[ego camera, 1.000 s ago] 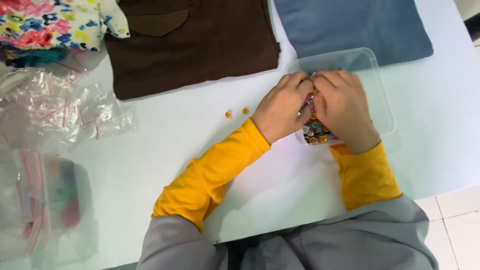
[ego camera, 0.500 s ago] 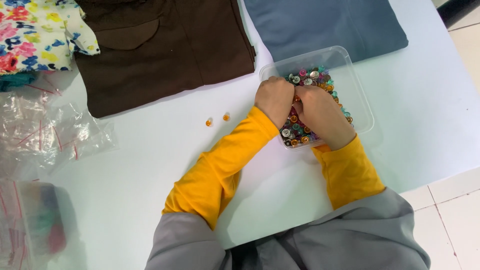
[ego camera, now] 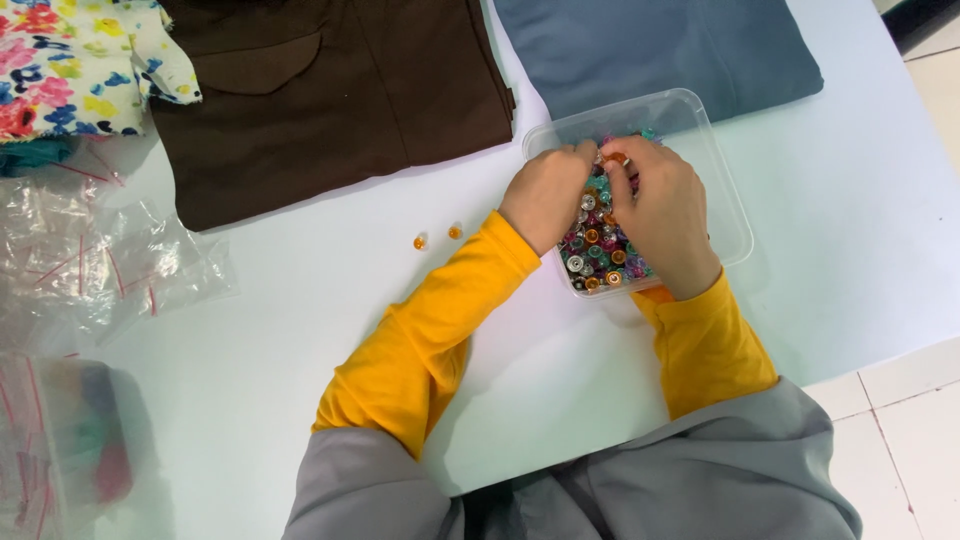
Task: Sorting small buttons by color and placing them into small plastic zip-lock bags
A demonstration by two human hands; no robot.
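Beads (ego camera: 598,250) fill a clear tub (ego camera: 722,190); both hands' (ego camera: 545,195) (ego camera: 665,215) grips seemingly pinch an orange bead (ego camera: 615,158).

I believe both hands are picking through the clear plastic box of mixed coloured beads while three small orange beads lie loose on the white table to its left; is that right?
Not quite: the head view shows two small orange beads loose on the white table, not three. Both the left hand and right hand are indeed in the clear plastic box of mixed coloured beads.
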